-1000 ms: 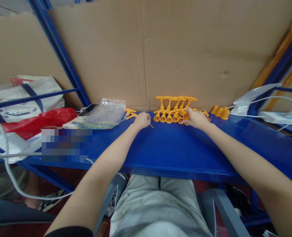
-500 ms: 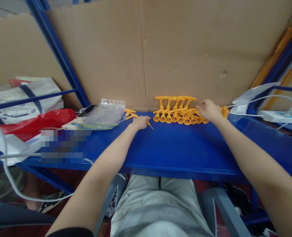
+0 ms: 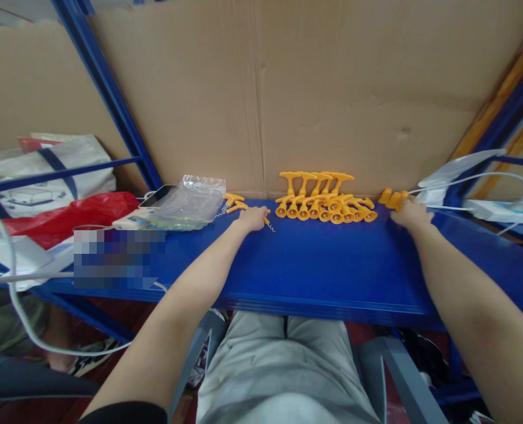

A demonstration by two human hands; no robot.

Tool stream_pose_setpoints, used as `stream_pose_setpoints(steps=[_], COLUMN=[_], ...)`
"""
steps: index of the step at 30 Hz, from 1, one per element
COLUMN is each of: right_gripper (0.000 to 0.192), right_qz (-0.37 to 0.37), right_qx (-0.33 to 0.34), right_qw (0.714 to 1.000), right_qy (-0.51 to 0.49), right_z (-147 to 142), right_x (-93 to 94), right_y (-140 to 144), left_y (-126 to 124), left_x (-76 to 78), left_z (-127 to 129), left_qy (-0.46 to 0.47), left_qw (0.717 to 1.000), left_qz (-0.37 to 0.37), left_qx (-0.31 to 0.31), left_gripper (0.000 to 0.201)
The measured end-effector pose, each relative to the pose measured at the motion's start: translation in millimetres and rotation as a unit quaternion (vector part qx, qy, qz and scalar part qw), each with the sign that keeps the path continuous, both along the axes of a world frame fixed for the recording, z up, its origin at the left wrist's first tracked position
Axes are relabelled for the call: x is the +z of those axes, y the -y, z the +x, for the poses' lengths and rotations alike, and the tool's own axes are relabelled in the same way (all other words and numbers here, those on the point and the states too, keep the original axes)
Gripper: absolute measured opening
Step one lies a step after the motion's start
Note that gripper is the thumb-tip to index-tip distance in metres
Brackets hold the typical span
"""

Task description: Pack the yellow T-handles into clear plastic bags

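Right hand [image 3: 412,214] reaching the loose orange caps [image 3: 393,199]; left hand [image 3: 252,218] gripping a corkscrew piece [image 3: 267,221].
Caps are lying just beyond the right grip, fingers curling onto them, closure unclear; left grip is closing on the corkscrew piece, its long axis pointing right along the worktop [image 3: 314,265].

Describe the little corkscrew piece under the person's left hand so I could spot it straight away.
Start at the long blue metal shelf backed by brown cardboard. Left of the tidy row of orange plastic T-handled corkscrews, the left hand rests on a single orange plastic corkscrew. Unlike the rowed ones, its bare metal spiral pokes out beside the hand.
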State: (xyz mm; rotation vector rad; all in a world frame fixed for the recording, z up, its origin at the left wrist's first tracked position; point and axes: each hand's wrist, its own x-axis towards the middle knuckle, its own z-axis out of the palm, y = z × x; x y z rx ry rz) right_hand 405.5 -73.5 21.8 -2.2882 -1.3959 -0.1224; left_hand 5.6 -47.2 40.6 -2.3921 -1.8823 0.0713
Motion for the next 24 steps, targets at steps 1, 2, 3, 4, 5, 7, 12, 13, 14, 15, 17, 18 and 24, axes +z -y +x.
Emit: stream_pose_setpoints(steps=[1, 2, 3, 4, 5, 7, 12, 13, 14, 15, 17, 18, 24], right_gripper=[0.058, 0.057, 0.056, 0.055, 0.055, 0.054, 0.045, 0.043, 0.042, 0.042, 0.044, 0.044, 0.052], right_qz=[0.009, 0.015, 0.019, 0.019, 0.016, 0.011, 0.0, -0.001, 0.002, 0.009, 0.027, 0.032, -0.044], right_qx=[-0.004, -0.01, -0.016, -0.02, -0.025, -0.032, -0.038, -0.036, -0.033, -0.029, -0.018, -0.013, 0.028], right_qw=[1.0, 1.0, 0.999, 0.999, 0.999, 0.998, 0.996, 0.995, 0.996, 0.996, 0.996, 0.996, 0.998], right_qy=[0.009, 0.017, 0.025, 0.031, 0.038, 0.055, 0.087, 0.088, 0.087, 0.085, 0.08, 0.076, 0.037], right_z=[-1.9, -3.9, -5.8, -7.6, -9.1, -11.3, -16.3, -17.6, -18.8, -19.9, -20.3, -19.4, 7.8], right_x=[1.5, 2.9, 4.2, 5.2, 6.1, 7.6, 12.1, 13.3, 14.3, 15.0, 15.4, 14.8, -5.3], right_y=[0.2, 0.4, 0.7, 0.9, 1.1, 1.0, 0.0, -0.1, -0.2, -0.3, -1.3, -2.6, -26.1], left_y=[-0.3, -0.5, -0.6, -0.6, -0.5, -0.3, -0.7, -0.8, -0.9, -1.0, -1.1, -1.2, -2.0], left_x=[-0.1, -0.2, -0.1, 0.0, 0.2, 0.3, -0.5, -0.7, -0.7, -0.7, -0.6, -0.6, -0.7], left_z=[-0.1, -0.1, -0.1, 0.0, 0.1, 0.4, 0.3, 0.1, 0.0, -0.1, -0.3, -0.4, -0.9], left_qy=[0.0, -0.001, -0.002, -0.003, -0.003, -0.002, -0.004, -0.005, -0.006, -0.008, -0.009, -0.008, -0.01], left_qw=[1.0, 1.0, 1.0, 1.0, 1.0, 1.0, 1.0, 1.0, 1.0, 1.0, 1.0, 1.0, 1.0], left_qz=[0.0, -0.001, -0.003, -0.004, -0.006, -0.005, 0.0, 0.0, -0.001, -0.002, -0.003, -0.003, -0.001], left_qx=[-0.001, -0.001, -0.002, -0.002, -0.001, 0.001, -0.003, -0.004, -0.004, -0.005, -0.008, -0.009, -0.009], left_gripper=[0.038, 0.038, 0.038, 0.038, 0.037, 0.037, 0.037, 0.037, 0.037, 0.038, 0.038, 0.038, 0.036])
